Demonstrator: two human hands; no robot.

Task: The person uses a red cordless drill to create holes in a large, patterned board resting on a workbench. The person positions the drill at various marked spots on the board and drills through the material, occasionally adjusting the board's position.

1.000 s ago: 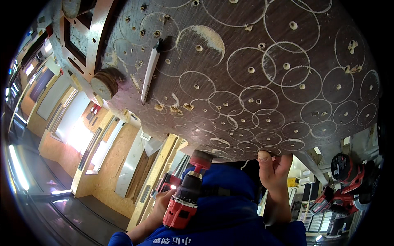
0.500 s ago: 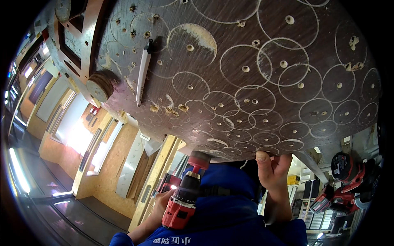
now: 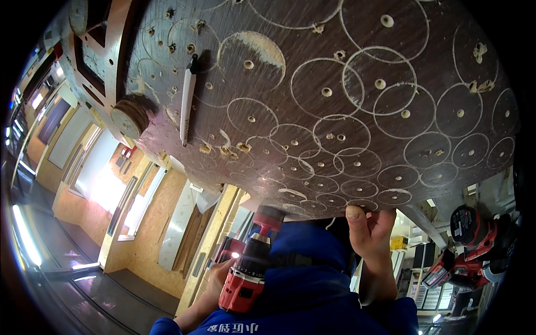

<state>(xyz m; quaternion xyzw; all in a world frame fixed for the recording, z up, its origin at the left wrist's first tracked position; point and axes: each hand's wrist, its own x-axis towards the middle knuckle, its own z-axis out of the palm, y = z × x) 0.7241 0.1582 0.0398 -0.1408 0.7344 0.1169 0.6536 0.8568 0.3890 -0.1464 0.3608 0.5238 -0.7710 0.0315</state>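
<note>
My left hand (image 3: 215, 279) grips a red and black cordless drill (image 3: 244, 279), with its lamp lit. A red hole saw (image 3: 270, 216) in the drill's chuck meets the near edge of a dark brown board (image 3: 279, 50); whether it cuts in there I cannot tell. Many scored circles and small drilled holes cover that board. At the same edge, further right, my right hand (image 3: 371, 234) holds the board with thumb and bent fingers; part of the fingers is hidden. A white utility knife (image 3: 188, 103) lies on the board's left part.
Beside the knife stands a round wooden disc (image 3: 128, 118), near a brown frame with cutouts (image 3: 114, 72). More red power tools (image 3: 472, 245) are at the right. A plywood wall (image 3: 145, 245) and a wooden beam (image 3: 215, 234) show at the left.
The board, with the knife on it, appears shifted slightly left in view. Both hands and the drill keep nearly the same place.
</note>
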